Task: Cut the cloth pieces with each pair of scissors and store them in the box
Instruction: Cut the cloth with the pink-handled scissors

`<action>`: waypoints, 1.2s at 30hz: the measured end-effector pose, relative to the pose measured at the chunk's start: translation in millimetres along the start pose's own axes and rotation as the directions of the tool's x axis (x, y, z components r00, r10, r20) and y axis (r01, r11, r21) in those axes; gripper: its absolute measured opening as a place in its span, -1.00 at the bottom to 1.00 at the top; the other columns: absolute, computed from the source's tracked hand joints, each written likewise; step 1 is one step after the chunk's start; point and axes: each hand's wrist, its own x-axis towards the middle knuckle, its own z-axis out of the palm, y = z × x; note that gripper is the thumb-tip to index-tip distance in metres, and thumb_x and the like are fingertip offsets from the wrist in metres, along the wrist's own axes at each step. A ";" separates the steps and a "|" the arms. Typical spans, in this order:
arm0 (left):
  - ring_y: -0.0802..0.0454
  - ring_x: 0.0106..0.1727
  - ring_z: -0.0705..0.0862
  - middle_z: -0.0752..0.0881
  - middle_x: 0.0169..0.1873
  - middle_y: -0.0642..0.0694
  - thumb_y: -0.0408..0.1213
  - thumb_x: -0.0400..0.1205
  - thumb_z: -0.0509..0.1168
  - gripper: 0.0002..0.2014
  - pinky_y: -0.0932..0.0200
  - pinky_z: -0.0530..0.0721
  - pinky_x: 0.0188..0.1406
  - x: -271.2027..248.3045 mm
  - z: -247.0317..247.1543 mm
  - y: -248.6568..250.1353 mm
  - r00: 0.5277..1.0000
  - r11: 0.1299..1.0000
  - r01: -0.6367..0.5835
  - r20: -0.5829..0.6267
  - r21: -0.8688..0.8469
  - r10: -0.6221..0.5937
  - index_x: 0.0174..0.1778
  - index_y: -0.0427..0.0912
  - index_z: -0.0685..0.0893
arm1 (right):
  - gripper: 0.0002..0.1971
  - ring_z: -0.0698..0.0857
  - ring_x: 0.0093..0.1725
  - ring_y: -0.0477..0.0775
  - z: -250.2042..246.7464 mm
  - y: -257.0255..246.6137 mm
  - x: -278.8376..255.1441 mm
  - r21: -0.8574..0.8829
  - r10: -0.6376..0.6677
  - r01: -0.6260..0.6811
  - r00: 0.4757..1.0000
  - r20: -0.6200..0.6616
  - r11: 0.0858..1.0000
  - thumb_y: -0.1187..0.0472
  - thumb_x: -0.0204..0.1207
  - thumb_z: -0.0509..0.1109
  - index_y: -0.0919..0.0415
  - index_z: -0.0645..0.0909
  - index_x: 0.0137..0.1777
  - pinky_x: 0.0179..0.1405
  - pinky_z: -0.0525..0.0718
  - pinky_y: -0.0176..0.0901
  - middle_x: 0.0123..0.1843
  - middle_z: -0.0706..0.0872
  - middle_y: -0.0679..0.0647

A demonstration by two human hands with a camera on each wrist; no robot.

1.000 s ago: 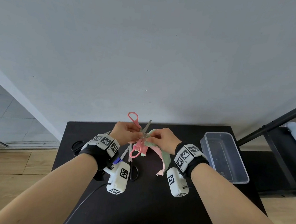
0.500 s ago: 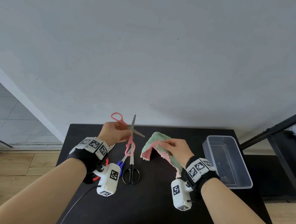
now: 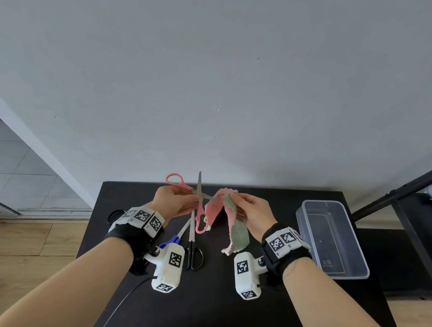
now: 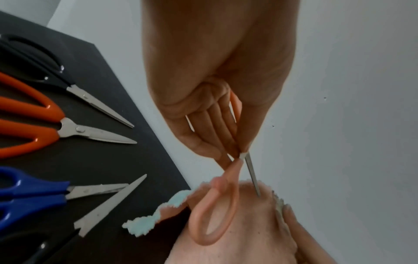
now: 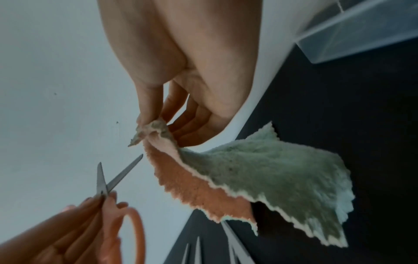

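My left hand grips the pink scissors near their pivot, above the black table. Both handle loops are free of fingers and the blades are spread, one pointing up, one toward the cloth. My right hand pinches the top edge of a cloth piece, pink on one side and green on the other, which hangs down in two flaps. The right wrist view shows the scissors a short way from the cloth. The clear plastic box stands empty at the right.
Blue scissors and black scissors lie on the table between my wrists. Orange scissors and another black pair lie further left. A wall rises behind the table; a black frame stands at the right.
One second ago both hands met at the cloth; then they parted. Now the right hand has brought the cloth back to the open blades, with its pink side turned outward.
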 end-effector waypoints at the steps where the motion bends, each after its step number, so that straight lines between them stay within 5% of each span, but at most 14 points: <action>1: 0.00 -0.20 0.80 0.81 -0.14 -0.24 -0.45 0.49 0.46 -0.80 0.21 0.78 -0.14 0.0 1.2 -0.4 1.000 0.999 0.005 -0.001 -0.039 -0.005 0.01 -0.37 0.69 | -0.83 0.73 -0.18 0.05 1.1 1.3 0.1 0.069 0.020 -0.020 1.000 -0.005 0.997 0.32 0.55 0.39 0.38 0.69 0.08 -0.08 0.71 -0.16 -0.10 0.75 0.22; 8: 0.05 -0.26 0.82 0.83 -0.24 -0.18 -0.48 0.50 0.44 -0.90 0.33 0.73 -0.30 -2.1 10.7 -0.5 0.998 0.982 0.049 0.058 -0.183 -0.039 -0.11 -0.35 0.70 | -0.83 0.79 -0.15 0.05 14.1 6.4 -4.9 0.264 0.046 -0.079 0.991 0.129 0.961 0.31 0.60 0.30 0.39 0.66 0.07 0.01 0.75 -0.11 -0.13 0.80 0.17; 13: 0.07 -0.22 0.82 0.84 -0.24 -0.12 -0.45 0.51 0.43 -0.83 0.29 0.73 -0.18 0.3 9.4 -5.0 0.997 0.974 0.059 0.056 -0.221 -0.047 0.00 -0.37 0.69 | -0.64 0.73 -0.03 0.19 19.5 8.5 -4.3 0.256 0.043 -0.088 0.983 0.177 0.963 0.32 0.46 0.40 0.48 0.60 0.22 0.36 0.57 0.24 0.03 0.74 0.28; 15: 0.04 -0.17 0.82 0.84 -0.19 -0.14 -0.45 0.52 0.42 -0.84 0.25 0.73 -0.11 -1.1 10.2 -6.4 0.996 0.973 0.057 0.080 -0.222 -0.040 -0.01 -0.37 0.70 | -0.76 0.75 -0.08 0.13 21.1 10.0 -4.2 0.231 0.041 -0.085 0.981 0.191 0.969 0.39 0.53 0.35 0.43 0.64 0.18 0.33 0.58 0.26 -0.02 0.76 0.24; 19: 0.02 -0.24 0.82 0.83 -0.22 -0.20 -0.53 0.52 0.39 -0.93 0.31 0.73 -0.30 -5.4 11.7 -7.1 0.995 0.962 0.052 0.093 -0.267 -0.028 -0.11 -0.39 0.72 | -0.85 0.78 -0.17 0.08 25.6 8.9 -4.7 0.199 0.018 -0.056 0.982 0.190 0.978 0.44 0.56 0.32 0.37 0.69 0.05 0.22 0.65 0.16 -0.12 0.79 0.21; 26: -0.01 -0.23 0.82 0.82 -0.20 -0.23 -0.56 0.50 0.40 -0.89 0.24 0.78 -0.22 -6.3 9.1 -8.6 0.997 0.960 0.059 0.072 -0.273 -0.040 -0.07 -0.44 0.71 | -0.87 0.77 -0.30 0.08 36.2 6.7 -0.3 0.158 0.047 -0.068 0.990 0.132 0.985 0.44 0.50 0.41 0.45 0.68 0.02 -0.20 0.79 -0.02 -0.20 0.77 0.23; 29: -0.04 -0.13 0.82 0.81 -0.07 -0.27 -0.53 0.48 0.42 -0.79 0.21 0.77 -0.03 -4.6 8.7 -9.7 0.996 0.966 0.059 0.081 -0.252 -0.039 0.03 -0.45 0.71 | -0.80 0.77 -0.22 0.08 40.4 8.5 2.5 0.117 0.034 -0.044 0.995 0.091 0.992 0.40 0.44 0.49 0.44 0.70 0.05 -0.19 0.78 -0.08 -0.12 0.78 0.24; 32: -0.03 -0.19 0.83 0.81 -0.16 -0.25 -0.57 0.48 0.41 -0.78 0.26 0.78 -0.17 -4.7 10.2 -9.0 0.997 0.956 0.055 0.072 -0.289 -0.035 0.04 -0.47 0.70 | -0.81 0.78 -0.19 0.03 43.8 8.8 3.5 0.082 -0.006 -0.001 0.996 0.084 0.997 0.37 0.46 0.48 0.42 0.70 0.05 -0.21 0.75 -0.19 -0.11 0.80 0.19; 36: -0.05 -0.24 0.82 0.78 -0.12 -0.35 -0.62 0.47 0.40 -0.77 0.21 0.80 -0.17 -5.8 11.2 -7.7 0.999 0.956 0.005 0.044 -0.293 0.008 0.03 -0.55 0.67 | -0.84 0.77 -0.19 0.12 43.3 7.8 2.6 0.013 -0.056 0.055 0.997 0.058 0.998 0.35 0.45 0.50 0.40 0.73 0.00 -0.07 0.79 -0.04 -0.12 0.79 0.26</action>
